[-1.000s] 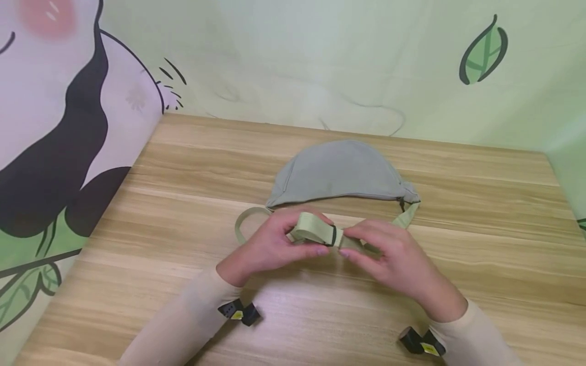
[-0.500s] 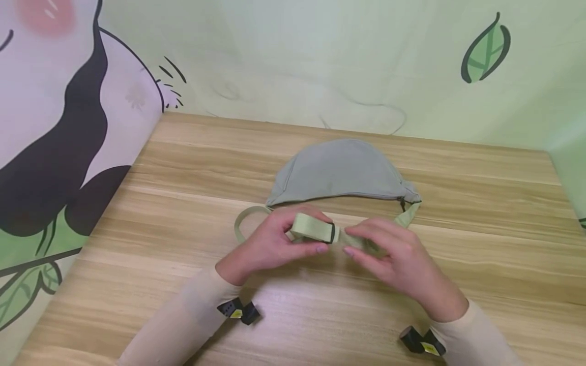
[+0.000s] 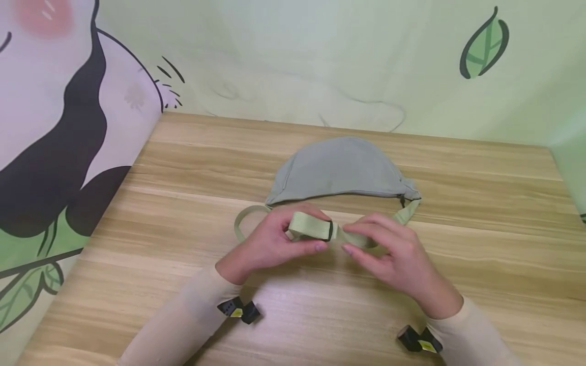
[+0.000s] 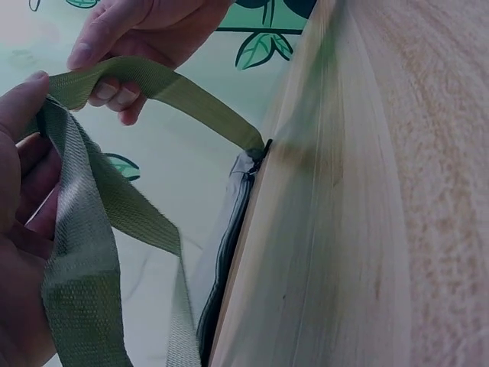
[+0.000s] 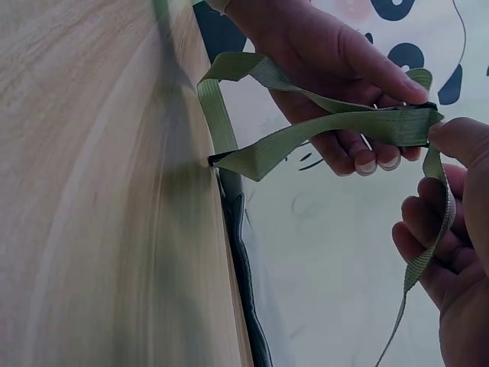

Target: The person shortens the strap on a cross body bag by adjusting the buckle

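A grey waist bag point(image 3: 341, 170) lies on the table with its pale green strap point(image 3: 361, 239) drawn towards me. My left hand point(image 3: 274, 239) grips the folded strap beside a black slider buckle point(image 3: 330, 230), its thumb along the lower edge. A loop of strap stands up between that hand's thumb and fingers. To the right of the buckle, my right hand point(image 3: 393, 249) holds the strap between curled fingers and thumb. In the right wrist view, the right thumb is close to the buckle point(image 5: 432, 115), and a loose strap length hangs across the fingers.
The wooden table point(image 3: 174, 203) meets a green wall point(image 3: 284, 61) at the back. A printed panda panel point(image 3: 82, 127) stands along the left side. Small black wrist cameras are worn on both sleeves. Another strap loop point(image 3: 240, 223) lies left of the left hand.
The buckle and strap loop have shifted slightly left with the left hand. The right fingertips have drawn apart a little, away from the buckle. The bag stays on the table.
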`<state>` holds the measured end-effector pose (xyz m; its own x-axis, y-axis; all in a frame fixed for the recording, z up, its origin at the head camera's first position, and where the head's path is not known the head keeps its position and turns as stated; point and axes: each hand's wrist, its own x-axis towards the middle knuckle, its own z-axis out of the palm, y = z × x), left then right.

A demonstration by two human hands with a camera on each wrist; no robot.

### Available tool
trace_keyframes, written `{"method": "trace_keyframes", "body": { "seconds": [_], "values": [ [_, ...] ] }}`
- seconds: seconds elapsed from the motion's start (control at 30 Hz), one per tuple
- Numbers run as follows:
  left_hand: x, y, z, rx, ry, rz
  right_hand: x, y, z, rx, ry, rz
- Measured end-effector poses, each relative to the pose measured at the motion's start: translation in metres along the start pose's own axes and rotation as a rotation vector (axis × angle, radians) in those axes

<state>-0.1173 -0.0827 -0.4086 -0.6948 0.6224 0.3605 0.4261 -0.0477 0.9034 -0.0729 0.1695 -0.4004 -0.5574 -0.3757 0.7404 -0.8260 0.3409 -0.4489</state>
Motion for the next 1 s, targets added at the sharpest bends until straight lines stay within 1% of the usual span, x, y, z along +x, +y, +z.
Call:
{"method": "trace_keyframes", "body": {
  "seconds": [0.13,0.23,0.33,0.7,0.83,1.0],
  "values": [
    [0.0012,-0.0014,-0.0009,-0.004,-0.007,0.035,-0.0003,0.0007,0.0004,0.031,0.004,0.029],
    [0.0021,-0.0025,-0.0016,0.004,-0.010,0.061,0.0000,-0.0013,-0.0002,0.068,-0.014,0.085],
    [0.0024,-0.0027,-0.0018,0.007,-0.010,0.062,0.0003,-0.0030,-0.0001,0.087,-0.023,0.128],
    [0.0014,-0.0022,0.0013,-0.043,-0.028,0.074,-0.0004,-0.0071,0.0022,0.131,-0.055,0.218],
    [0.0012,-0.0023,0.0017,-0.046,-0.027,0.076,0.0000,-0.0076,0.0026,0.130,-0.049,0.213],
    [0.0019,-0.0019,0.0026,-0.041,-0.027,0.092,0.0004,-0.0078,0.0038,0.104,-0.032,0.152]
  ]
}}
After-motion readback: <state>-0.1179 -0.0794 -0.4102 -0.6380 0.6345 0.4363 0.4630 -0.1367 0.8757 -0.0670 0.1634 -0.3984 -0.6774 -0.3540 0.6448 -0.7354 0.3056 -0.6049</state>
